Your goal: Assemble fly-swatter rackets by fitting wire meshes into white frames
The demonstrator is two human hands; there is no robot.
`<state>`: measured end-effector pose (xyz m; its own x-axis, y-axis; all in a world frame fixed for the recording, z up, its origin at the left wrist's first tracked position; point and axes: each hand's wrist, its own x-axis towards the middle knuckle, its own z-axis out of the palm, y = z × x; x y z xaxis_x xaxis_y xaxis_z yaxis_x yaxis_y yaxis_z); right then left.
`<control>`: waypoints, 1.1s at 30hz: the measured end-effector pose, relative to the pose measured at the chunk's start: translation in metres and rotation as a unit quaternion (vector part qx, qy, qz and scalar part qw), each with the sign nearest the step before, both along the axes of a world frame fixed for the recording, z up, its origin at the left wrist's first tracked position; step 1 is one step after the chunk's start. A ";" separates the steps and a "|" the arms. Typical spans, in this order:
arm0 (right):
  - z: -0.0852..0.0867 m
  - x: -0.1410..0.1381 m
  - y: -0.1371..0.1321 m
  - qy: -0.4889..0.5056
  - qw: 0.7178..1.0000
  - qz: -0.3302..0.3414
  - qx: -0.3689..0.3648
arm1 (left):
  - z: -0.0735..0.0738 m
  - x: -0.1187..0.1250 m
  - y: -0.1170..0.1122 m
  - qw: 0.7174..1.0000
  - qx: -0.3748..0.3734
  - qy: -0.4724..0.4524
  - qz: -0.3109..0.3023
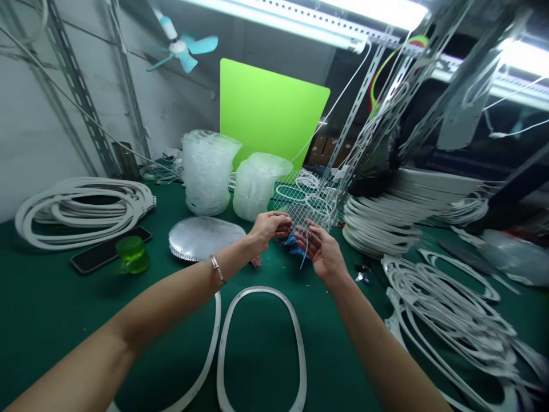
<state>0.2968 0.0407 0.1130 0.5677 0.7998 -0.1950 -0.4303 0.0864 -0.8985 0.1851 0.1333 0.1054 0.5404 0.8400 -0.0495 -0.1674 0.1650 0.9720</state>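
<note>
The scene is lit brightly from overhead by fluorescent tubes (373,11), which are blown out to white. Only soft, faint shadows are cast on the mat (51,246). Glare is thrown back by the plastic stacks (208,171). Wide-angle bowing is seen in the rack (79,97) toward the frame's edges, and the mesh (305,203) appears slightly softened by blur, though this is hard to judge.

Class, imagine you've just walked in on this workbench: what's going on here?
A person's left hand and right hand are raised at a white plastic mesh, with blue strands just below it. An oval white frame lies on the green bench mat before them, with stacked white loops to the right and stacks of clear plastic behind.
</note>
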 end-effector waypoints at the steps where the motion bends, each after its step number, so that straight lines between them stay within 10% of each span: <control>1: -0.002 -0.012 -0.017 0.002 1.000 0.015 -0.004 | -0.001 -0.011 -0.012 1.000 -0.006 -0.007 0.000; 8: -0.044 -0.070 -0.158 0.053 0.989 0.056 -0.127 | -0.046 -0.138 -0.129 0.990 0.047 0.133 -0.015; 13: -0.078 -0.077 -0.211 0.079 0.970 0.002 -0.231 | -0.109 -0.182 -0.199 0.814 0.387 0.422 -0.102; 17: -0.093 -0.082 -0.215 0.080 0.966 0.000 -0.244 | -0.136 -0.176 -0.205 0.742 0.456 0.470 -0.140; 25: -0.108 -0.097 -0.202 0.104 0.963 0.034 -0.245 | -0.122 -0.179 -0.188 0.712 0.508 0.474 -0.096; 33: -0.107 -0.119 -0.187 0.112 0.955 0.027 -0.274 | -0.087 -0.205 -0.165 0.745 0.471 0.467 0.066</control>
<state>0.1778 -0.1463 0.0059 0.4235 0.5698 -0.7043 -0.6080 -0.3976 -0.6872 -0.0201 -0.0315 0.0180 0.5492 0.7824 0.2937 0.7012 -0.6226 0.3473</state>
